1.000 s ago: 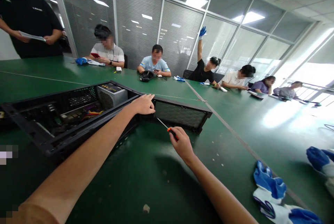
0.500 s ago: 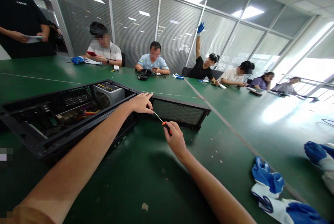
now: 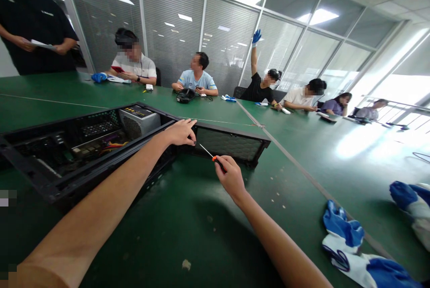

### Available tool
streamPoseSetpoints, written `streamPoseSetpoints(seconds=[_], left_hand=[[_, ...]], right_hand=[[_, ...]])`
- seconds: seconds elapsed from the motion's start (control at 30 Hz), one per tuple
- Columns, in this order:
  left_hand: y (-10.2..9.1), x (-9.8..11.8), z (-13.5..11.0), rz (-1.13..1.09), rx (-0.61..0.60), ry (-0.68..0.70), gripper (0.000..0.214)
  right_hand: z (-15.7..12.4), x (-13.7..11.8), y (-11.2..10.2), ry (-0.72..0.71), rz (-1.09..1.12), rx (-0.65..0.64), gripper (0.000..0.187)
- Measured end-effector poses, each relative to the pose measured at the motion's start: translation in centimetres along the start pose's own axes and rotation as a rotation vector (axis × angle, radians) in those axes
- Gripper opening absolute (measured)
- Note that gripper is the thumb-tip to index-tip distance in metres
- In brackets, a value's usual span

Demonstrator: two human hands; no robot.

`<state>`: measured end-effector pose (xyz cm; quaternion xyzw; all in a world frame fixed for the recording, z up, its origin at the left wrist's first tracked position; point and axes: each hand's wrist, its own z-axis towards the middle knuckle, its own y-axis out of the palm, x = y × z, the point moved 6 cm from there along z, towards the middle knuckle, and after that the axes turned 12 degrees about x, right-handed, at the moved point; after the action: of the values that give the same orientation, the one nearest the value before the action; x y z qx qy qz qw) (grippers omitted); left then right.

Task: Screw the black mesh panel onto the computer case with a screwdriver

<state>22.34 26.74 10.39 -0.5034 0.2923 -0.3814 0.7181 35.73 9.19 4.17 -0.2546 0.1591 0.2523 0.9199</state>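
Observation:
A black computer case lies on its side, its open side up, showing a power supply and coloured wires. Its black front panel with a mesh face stands at an angle off the case's right end. My left hand grips the panel's top edge near that corner, thumb on the near side, a finger stretched along the top. My right hand is closed around the handle of a screwdriver, black and orange. The thin shaft points up and left, its tip just right of my left thumb.
Blue and white gloves lie at the right on the green table; more gloves are beyond them. Several people sit along the far side, one with a gloved hand raised. A person stands at the left holding papers.
My right hand has drawn the screwdriver slightly right and down, away from my left thumb. My left hand has stayed in place. One seated person has turned their head; the standing person has shifted.

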Motion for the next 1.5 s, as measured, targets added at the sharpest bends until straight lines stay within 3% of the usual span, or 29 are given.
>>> streamPoseSetpoints(seconds=[0.97,1.1,1.27,1.5], left_hand=[[0.4,0.3,-0.2,0.125,0.062,0.093,0.022],[0.2,0.4,-0.5,0.171,0.093,0.136,0.019],[0.1,0.7,-0.8,0.203,0.103,0.174,0.017],[0.2,0.7,-0.7,0.23,0.122,0.183,0.017]], right_hand=[[0.6,-0.4,1.2,0.011,-0.002,-0.046,0.031],[1.7,-0.8,1.6,0.099,0.033,-0.095,0.026],[1.5,0.0,2.1,0.383,0.086,-0.11,0.025],[0.4,-1.0,3.7,0.477,0.135,-0.151,0.028]])
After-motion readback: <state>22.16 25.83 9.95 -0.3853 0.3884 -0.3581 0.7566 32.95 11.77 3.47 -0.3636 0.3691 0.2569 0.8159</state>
